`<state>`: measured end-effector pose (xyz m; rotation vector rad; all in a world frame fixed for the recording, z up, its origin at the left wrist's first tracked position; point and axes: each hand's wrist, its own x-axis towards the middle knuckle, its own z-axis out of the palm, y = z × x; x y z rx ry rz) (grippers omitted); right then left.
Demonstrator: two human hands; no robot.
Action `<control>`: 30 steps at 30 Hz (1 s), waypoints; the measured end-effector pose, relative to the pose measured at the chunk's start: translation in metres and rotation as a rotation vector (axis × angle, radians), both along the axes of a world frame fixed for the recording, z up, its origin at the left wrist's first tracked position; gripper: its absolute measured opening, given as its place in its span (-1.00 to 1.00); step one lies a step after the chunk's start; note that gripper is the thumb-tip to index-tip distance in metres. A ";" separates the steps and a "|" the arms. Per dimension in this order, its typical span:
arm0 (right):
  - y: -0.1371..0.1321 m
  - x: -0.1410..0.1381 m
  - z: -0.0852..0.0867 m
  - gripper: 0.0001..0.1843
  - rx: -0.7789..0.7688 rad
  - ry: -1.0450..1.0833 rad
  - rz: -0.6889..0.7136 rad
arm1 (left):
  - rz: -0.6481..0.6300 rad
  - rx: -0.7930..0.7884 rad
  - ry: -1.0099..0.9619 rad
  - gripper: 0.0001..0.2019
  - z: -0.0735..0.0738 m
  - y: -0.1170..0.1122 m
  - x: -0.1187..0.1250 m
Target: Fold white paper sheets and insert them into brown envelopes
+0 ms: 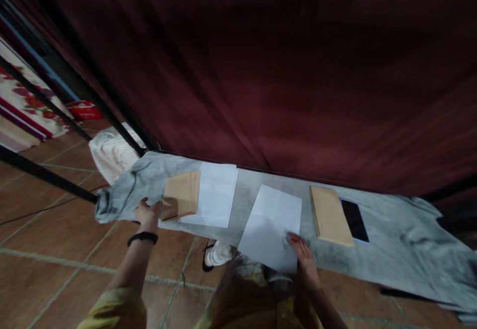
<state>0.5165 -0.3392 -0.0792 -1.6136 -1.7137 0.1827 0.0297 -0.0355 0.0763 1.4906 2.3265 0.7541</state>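
My left hand, with a black band on its wrist, is at the left edge of a small pile of brown envelopes. Its fingers are apart, and one fingertip is at or very near the pile's edge. The envelopes partly cover a stack of white paper. In front of me a white sheet of paper with faint creases lies at a slant, overhanging the near edge. My right hand grips its lower right edge, fingertips on top; the thumb is hard to make out.
More brown envelopes lie to the right, beside a dark-screened phone. Grey cloth covers the narrow surface. Behind it hangs a dark red curtain. Black metal bars and striped cloth are at left, above a tiled floor.
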 end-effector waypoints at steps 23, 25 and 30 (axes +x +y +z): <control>0.008 0.022 0.012 -0.50 0.012 0.090 -0.084 | -1.504 0.062 0.459 -0.24 -0.091 -0.158 0.247; 0.006 0.018 0.015 -0.50 -0.008 0.045 -0.060 | -1.527 0.077 0.471 -0.25 -0.091 -0.155 0.241; 0.003 0.014 0.022 -0.48 -0.029 -0.024 0.107 | -1.533 0.135 0.482 -0.22 -0.095 -0.179 0.238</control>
